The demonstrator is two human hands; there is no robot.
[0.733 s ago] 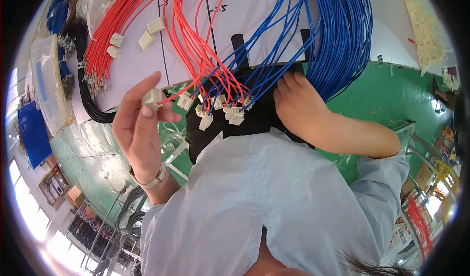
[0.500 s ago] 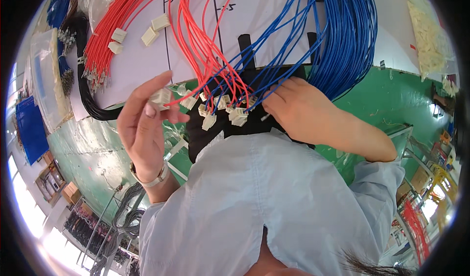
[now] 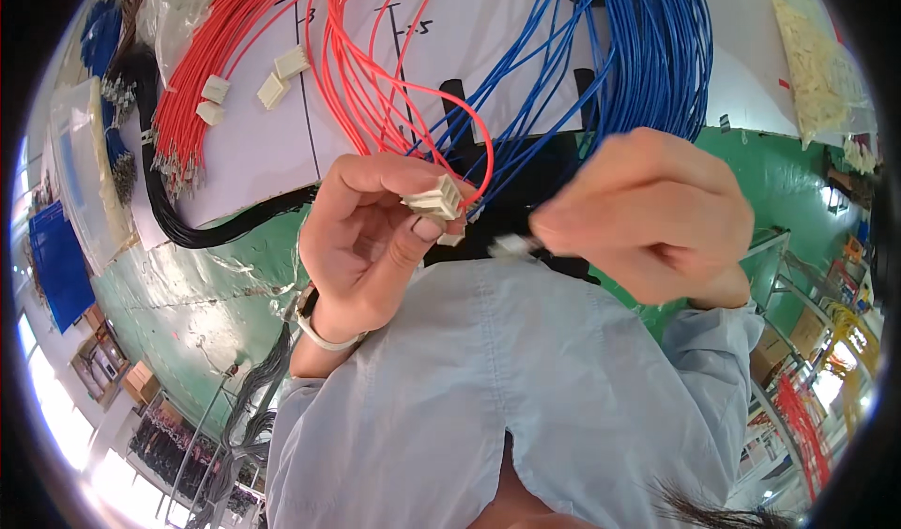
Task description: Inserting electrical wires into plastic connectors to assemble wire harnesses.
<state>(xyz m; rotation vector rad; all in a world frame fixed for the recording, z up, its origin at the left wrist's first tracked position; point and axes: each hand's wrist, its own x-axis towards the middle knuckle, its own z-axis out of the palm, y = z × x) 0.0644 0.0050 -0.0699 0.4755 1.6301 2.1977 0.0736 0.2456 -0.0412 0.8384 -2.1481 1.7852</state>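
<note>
My left hand (image 3: pixel 352 257) pinches a cream plastic connector housing (image 3: pixel 435 199) between thumb and fingers, in front of my chest. A red wire (image 3: pixel 491 144) runs into the housing and loops up toward the table. To the right, my right hand (image 3: pixel 657 219) is closed in a pinch and smeared by motion. A small whitish piece (image 3: pixel 511 245) shows blurred at its fingertips; whether the fingers hold it, I cannot tell. Another cream housing (image 3: pixel 452 238) peeks out below the left hand's one. The left hand hides most of the wire ends behind it.
Red wires (image 3: pixel 225 69) with metal ends and a thick blue wire bundle (image 3: pixel 657 69) lie across the white table (image 3: pixel 253 153). Loose cream housings (image 3: pixel 283 76) rest among them. A black cable bundle (image 3: pixel 188 235) hangs over the edge. Bagged pale parts (image 3: pixel 812 69) lie far right.
My left hand has moved right and turned, carrying the connector housing to mid-chest. My right hand has left the blue wires and come nearer, lifted and blurred.
</note>
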